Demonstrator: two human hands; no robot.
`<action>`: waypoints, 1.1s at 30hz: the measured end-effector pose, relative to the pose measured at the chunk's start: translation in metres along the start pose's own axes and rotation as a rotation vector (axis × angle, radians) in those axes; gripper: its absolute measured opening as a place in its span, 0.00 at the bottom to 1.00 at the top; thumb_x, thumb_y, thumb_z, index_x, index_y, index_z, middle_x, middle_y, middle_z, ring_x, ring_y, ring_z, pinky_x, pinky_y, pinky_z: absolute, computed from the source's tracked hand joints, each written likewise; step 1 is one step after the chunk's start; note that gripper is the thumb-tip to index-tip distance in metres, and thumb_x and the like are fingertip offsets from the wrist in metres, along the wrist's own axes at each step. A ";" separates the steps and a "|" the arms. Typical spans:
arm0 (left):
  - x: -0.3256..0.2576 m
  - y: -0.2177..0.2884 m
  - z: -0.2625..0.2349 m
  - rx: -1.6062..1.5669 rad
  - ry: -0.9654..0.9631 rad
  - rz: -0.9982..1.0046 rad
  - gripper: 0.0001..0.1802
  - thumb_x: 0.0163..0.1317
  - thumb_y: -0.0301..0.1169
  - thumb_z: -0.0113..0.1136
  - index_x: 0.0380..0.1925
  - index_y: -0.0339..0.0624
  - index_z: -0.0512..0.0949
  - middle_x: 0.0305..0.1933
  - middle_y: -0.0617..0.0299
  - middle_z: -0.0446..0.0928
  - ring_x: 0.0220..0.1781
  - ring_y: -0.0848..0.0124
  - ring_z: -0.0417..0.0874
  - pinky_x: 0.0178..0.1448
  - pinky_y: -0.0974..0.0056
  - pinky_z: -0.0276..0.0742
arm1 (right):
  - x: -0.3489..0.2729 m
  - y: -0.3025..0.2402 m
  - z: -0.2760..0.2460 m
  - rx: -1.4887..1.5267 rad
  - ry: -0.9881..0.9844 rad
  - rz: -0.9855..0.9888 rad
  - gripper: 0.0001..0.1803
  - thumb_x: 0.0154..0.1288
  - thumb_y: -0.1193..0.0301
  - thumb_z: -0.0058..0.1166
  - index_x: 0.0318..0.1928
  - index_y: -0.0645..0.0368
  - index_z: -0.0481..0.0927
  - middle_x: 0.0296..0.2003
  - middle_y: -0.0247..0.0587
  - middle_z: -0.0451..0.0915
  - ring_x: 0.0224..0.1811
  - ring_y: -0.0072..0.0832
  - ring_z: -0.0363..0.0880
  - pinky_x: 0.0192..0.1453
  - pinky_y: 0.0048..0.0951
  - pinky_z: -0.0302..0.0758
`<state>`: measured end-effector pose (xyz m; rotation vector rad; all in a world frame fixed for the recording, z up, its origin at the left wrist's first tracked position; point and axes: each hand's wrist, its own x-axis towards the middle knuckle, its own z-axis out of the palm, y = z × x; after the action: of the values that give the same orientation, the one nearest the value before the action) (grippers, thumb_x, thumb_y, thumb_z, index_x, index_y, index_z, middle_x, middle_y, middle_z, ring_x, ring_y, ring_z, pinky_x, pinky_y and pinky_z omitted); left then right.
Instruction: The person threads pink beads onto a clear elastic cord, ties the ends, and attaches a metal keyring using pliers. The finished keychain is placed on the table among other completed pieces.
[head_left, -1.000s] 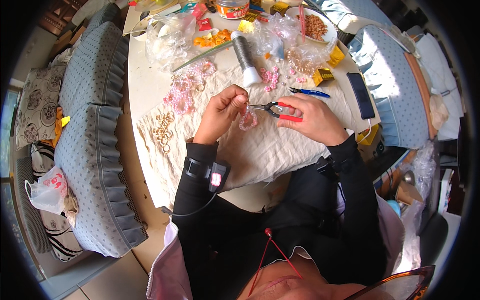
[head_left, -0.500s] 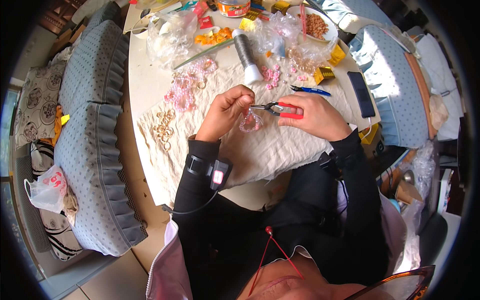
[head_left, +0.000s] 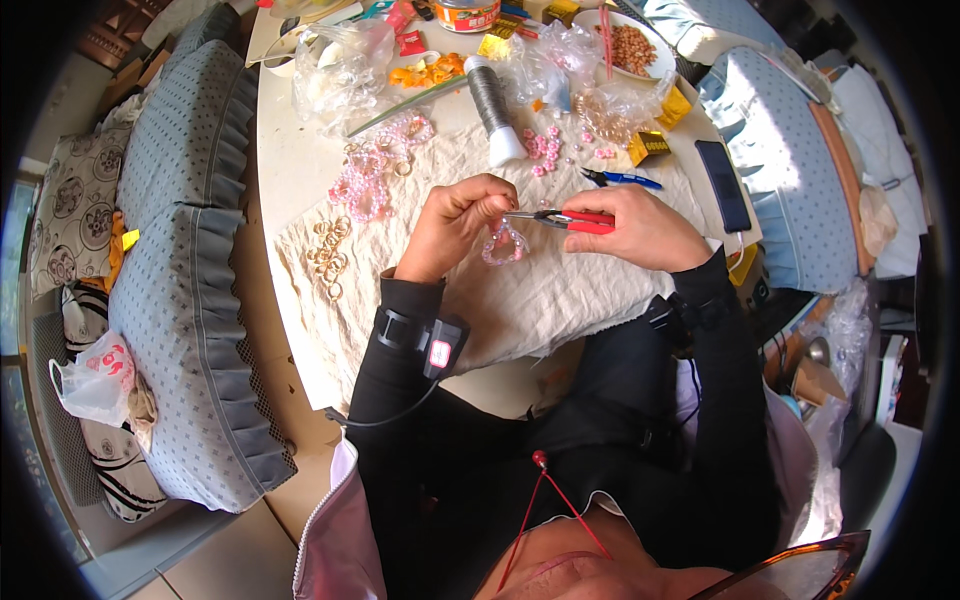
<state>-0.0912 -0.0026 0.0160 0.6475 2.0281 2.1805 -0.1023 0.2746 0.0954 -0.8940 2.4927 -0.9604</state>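
A small loop of clear and pink beads [head_left: 505, 246] hangs from the pinched fingers of my left hand [head_left: 458, 222]. My right hand [head_left: 648, 228] is wrapped round pliers [head_left: 590, 221] with red handles. Their narrow jaws reach to my left fingertips at the top of the bead loop; what the tips grip is too small to make out. Left of my hands, pink beaded strands [head_left: 362, 190] and gold-coloured rings [head_left: 328, 260] lie on the cream cloth [head_left: 420, 300]. Loose pink beads [head_left: 543, 150] sit just beyond my hands.
Blue-handled cutters [head_left: 622, 179] lie past my right hand, near a dark phone [head_left: 722, 185] with a white cable. A spool of grey cord [head_left: 490, 110] stands behind my hands. Farther back are clear plastic bags [head_left: 343, 75], orange peel [head_left: 428, 70] and a plate of nuts [head_left: 664, 62].
Both hands have shifted slightly to the right with the bead loop. The pliers have turned, and their handles now sit closer together.
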 end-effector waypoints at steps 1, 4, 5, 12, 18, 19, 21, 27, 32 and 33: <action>0.000 0.000 0.001 -0.008 0.009 -0.007 0.11 0.77 0.34 0.62 0.45 0.35 0.84 0.41 0.65 0.83 0.36 0.78 0.81 0.42 0.69 0.80 | 0.000 0.000 -0.001 0.011 -0.007 0.015 0.28 0.65 0.49 0.71 0.49 0.63 0.86 0.40 0.50 0.87 0.41 0.46 0.85 0.50 0.38 0.79; 0.000 0.000 0.002 -0.067 0.015 -0.023 0.10 0.77 0.33 0.62 0.44 0.35 0.84 0.40 0.65 0.83 0.36 0.78 0.81 0.41 0.69 0.80 | -0.001 -0.001 -0.003 0.065 -0.058 0.086 0.30 0.65 0.48 0.71 0.51 0.63 0.86 0.41 0.50 0.88 0.41 0.44 0.86 0.51 0.37 0.79; 0.000 0.000 0.001 -0.086 0.002 -0.032 0.11 0.77 0.34 0.62 0.44 0.35 0.83 0.42 0.64 0.83 0.37 0.77 0.81 0.42 0.69 0.80 | -0.001 -0.002 -0.004 0.068 -0.066 0.089 0.30 0.65 0.48 0.71 0.51 0.63 0.86 0.41 0.50 0.88 0.42 0.44 0.86 0.51 0.37 0.79; 0.000 0.003 0.005 -0.023 0.006 -0.008 0.09 0.77 0.32 0.62 0.43 0.35 0.83 0.39 0.66 0.83 0.35 0.79 0.81 0.39 0.69 0.80 | 0.000 -0.001 -0.006 0.029 -0.095 0.079 0.30 0.65 0.48 0.71 0.51 0.63 0.87 0.41 0.51 0.88 0.42 0.45 0.86 0.50 0.37 0.79; 0.001 0.005 0.008 0.064 0.040 -0.019 0.10 0.77 0.33 0.63 0.42 0.37 0.83 0.36 0.68 0.82 0.33 0.80 0.79 0.37 0.70 0.79 | 0.001 0.000 -0.003 -0.026 -0.039 0.006 0.27 0.65 0.50 0.70 0.49 0.62 0.85 0.39 0.51 0.87 0.40 0.48 0.85 0.48 0.40 0.79; 0.001 0.005 0.008 0.075 0.041 -0.017 0.10 0.77 0.33 0.63 0.42 0.37 0.83 0.36 0.68 0.82 0.32 0.80 0.79 0.37 0.70 0.79 | 0.001 0.000 -0.002 -0.037 -0.031 -0.013 0.26 0.65 0.51 0.70 0.48 0.62 0.85 0.39 0.51 0.86 0.40 0.49 0.85 0.48 0.40 0.79; 0.001 0.005 0.009 0.080 0.050 -0.031 0.10 0.76 0.34 0.63 0.41 0.37 0.83 0.34 0.68 0.82 0.32 0.80 0.79 0.37 0.70 0.78 | 0.001 -0.001 -0.001 -0.050 -0.009 -0.025 0.24 0.65 0.53 0.70 0.47 0.61 0.85 0.38 0.52 0.86 0.40 0.50 0.85 0.47 0.41 0.79; 0.001 0.005 0.010 0.122 0.067 -0.025 0.10 0.76 0.34 0.64 0.41 0.37 0.83 0.32 0.69 0.81 0.31 0.80 0.78 0.36 0.70 0.77 | 0.000 0.005 0.007 -0.050 0.053 -0.048 0.20 0.66 0.57 0.70 0.45 0.61 0.85 0.35 0.52 0.86 0.36 0.51 0.84 0.43 0.41 0.80; 0.001 0.003 0.008 0.135 0.076 -0.044 0.11 0.78 0.33 0.62 0.42 0.35 0.84 0.36 0.67 0.82 0.33 0.80 0.79 0.39 0.70 0.78 | -0.001 0.014 0.018 -0.001 0.095 -0.022 0.17 0.66 0.59 0.71 0.45 0.60 0.85 0.33 0.52 0.86 0.34 0.51 0.85 0.40 0.41 0.80; 0.001 0.003 0.007 0.144 0.069 -0.063 0.11 0.78 0.33 0.61 0.43 0.35 0.84 0.39 0.67 0.83 0.34 0.80 0.79 0.41 0.70 0.78 | -0.001 0.015 0.021 -0.012 0.114 -0.019 0.18 0.66 0.59 0.71 0.45 0.60 0.85 0.33 0.52 0.86 0.35 0.51 0.85 0.41 0.42 0.80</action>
<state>-0.0890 0.0041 0.0192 0.5213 2.2245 2.0637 -0.0974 0.2738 0.0703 -0.8911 2.5923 -1.0302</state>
